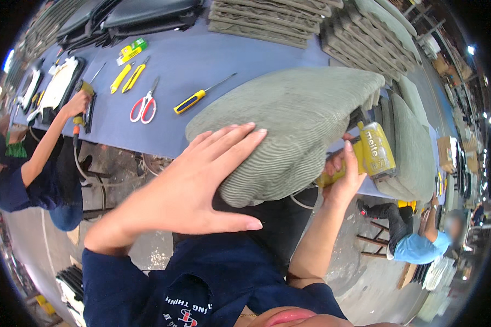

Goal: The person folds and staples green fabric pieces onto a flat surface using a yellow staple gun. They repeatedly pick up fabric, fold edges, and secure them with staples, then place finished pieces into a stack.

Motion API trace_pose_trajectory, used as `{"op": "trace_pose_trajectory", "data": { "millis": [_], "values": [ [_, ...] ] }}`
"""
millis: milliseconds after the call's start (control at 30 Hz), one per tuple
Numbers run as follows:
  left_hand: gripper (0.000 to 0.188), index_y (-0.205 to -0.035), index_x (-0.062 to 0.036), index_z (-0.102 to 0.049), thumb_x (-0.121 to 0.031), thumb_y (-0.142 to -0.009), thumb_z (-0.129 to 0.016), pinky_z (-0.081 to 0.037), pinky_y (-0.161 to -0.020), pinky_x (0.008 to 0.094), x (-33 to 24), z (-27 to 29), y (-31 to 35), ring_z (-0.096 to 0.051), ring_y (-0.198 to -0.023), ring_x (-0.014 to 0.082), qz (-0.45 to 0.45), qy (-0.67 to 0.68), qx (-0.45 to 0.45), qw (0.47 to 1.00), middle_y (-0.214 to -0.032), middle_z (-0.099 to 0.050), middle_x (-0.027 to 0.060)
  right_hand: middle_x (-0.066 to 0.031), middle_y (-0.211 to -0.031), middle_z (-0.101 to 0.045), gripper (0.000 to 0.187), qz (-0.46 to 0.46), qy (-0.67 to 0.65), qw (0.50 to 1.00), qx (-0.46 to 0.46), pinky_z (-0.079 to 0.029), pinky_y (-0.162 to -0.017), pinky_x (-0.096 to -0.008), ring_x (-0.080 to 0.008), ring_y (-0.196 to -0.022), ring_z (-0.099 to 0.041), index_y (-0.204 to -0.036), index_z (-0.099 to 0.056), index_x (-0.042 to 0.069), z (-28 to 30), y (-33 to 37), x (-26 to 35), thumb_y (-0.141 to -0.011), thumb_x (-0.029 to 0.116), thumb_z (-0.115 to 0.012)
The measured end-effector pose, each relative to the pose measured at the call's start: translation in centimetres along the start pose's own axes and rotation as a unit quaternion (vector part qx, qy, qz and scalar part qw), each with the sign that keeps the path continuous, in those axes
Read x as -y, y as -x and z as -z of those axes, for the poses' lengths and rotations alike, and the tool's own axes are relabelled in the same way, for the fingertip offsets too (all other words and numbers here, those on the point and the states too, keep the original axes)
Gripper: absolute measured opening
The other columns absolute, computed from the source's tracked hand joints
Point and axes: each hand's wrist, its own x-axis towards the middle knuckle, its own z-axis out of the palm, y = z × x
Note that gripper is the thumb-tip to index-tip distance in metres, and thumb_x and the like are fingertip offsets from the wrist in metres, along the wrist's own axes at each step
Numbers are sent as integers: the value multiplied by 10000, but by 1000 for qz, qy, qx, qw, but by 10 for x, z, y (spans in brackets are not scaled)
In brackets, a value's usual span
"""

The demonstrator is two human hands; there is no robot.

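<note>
Rests spread left fingers on ribbed gray-green cushion; grips yellow staple gun at right with right fingers.

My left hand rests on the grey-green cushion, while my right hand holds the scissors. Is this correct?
Not quite: in the head view, your right hand holds a yellow tool; the scissors lie on the table. Your left hand does rest on the cushion.
</note>
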Motion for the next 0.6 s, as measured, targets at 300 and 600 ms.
{"op": "trace_pose_trajectory", "data": {
  "millis": [300, 600],
  "values": [
    [918, -1513, -13, -576, -178, -696, -959, -540, -1113, 438, 19, 12, -14, -640, -1353, 390, -14, -45, -91, 995, -1492, -642, 197, 40, -684, -485, 352, -10, 41, 994, 105, -352, -510, -248, -63, -560, -432, -1295, -615, -76, -2, 40, 0, -1027, 149, -662],
    [1009, -1531, -5, -561, -236, -649, -993, -494, -1156, 437, 43, 40, 9, -623, -1387, 376, -10, -29, -35, 999, -1529, -618, 197, -73, -1288, -717, 390, 34, 73, 967, 243, -487, -925, -384, -259, -1096, -664, -1301, -705, 97, 29, 68, -93, -924, 144, -792]
  ]
}}
